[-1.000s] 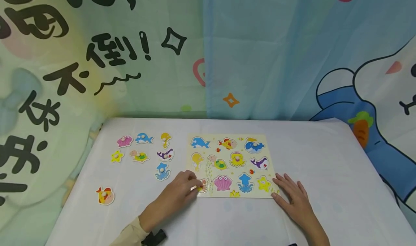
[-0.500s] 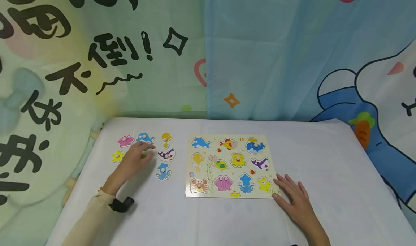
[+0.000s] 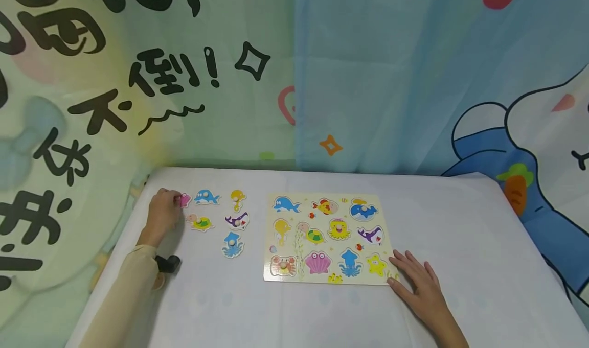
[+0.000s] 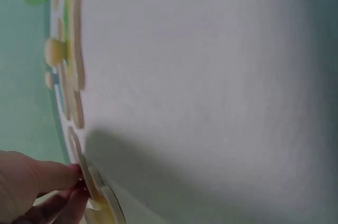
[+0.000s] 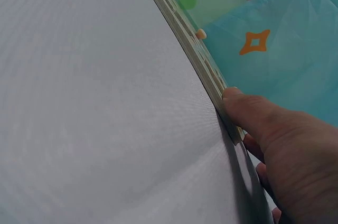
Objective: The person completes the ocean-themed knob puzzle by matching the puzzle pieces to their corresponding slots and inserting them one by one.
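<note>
At the far left of the table my left hand (image 3: 161,212) pinches the pink shell puzzle piece (image 3: 185,200) between thumb and fingertips. In the left wrist view the piece (image 4: 80,160) stands edge-on, its knob hidden in the fingers. The yellow starfish piece is out of sight behind this hand. My right hand (image 3: 421,286) rests with fingers extended at the right edge of the sea-animal puzzle board (image 3: 331,282). Seen from the right wrist, its thumb (image 5: 248,110) touches the board's edge. A crab piece (image 3: 283,266) with a knob sits in the board's lower left corner.
Beside the left hand lie a blue whale piece (image 3: 206,197), a turtle piece (image 3: 200,223), a seahorse piece (image 3: 237,200), a purple whale piece (image 3: 237,221) and a squid piece (image 3: 232,245). A fish piece (image 3: 159,281) is mostly covered by the left wrist.
My left hand has let go of the crab piece on the board, passed over the turtle piece, and moved left to the pink shell piece. The right hand stays at the board.
</note>
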### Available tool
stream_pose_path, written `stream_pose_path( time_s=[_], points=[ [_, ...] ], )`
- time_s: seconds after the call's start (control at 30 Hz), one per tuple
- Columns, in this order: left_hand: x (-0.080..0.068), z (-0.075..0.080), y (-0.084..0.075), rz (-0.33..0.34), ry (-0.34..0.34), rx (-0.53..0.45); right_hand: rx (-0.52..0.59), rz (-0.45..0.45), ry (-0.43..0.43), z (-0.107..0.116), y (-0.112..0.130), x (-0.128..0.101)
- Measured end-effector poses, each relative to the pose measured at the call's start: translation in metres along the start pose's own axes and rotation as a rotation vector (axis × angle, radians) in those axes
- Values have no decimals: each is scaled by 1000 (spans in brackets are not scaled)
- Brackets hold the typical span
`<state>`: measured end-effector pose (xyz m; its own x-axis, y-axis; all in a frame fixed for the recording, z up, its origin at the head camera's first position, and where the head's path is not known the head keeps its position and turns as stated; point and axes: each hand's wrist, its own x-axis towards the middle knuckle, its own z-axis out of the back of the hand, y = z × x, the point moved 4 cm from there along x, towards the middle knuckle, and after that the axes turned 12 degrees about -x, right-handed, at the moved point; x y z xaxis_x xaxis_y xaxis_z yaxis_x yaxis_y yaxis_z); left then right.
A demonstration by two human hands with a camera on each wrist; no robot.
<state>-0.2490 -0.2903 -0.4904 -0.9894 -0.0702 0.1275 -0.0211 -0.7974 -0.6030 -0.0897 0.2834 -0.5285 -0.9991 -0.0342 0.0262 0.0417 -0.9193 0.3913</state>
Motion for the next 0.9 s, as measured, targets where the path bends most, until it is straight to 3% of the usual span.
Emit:
stream_pose_path(
  time_s=[0.27, 0.4, 0.5, 0.63, 0.9],
  points=[
    [4, 5, 4, -49, -31, -6, 14, 2, -8, 0, 1, 1],
    [1, 9, -4, -113, -52, -12, 3, -2, -7, 2, 2, -2],
    [-2, 6, -15, -141, -29, -15, 0, 1, -20, 4, 1, -3],
    [-10, -2, -35, -198, -20, -24, 9, 10, -24, 3, 1, -2],
    [-43, -30, -111, -489, -28, -82, 8, 1, -7, 0, 2, 0]
  ],
)
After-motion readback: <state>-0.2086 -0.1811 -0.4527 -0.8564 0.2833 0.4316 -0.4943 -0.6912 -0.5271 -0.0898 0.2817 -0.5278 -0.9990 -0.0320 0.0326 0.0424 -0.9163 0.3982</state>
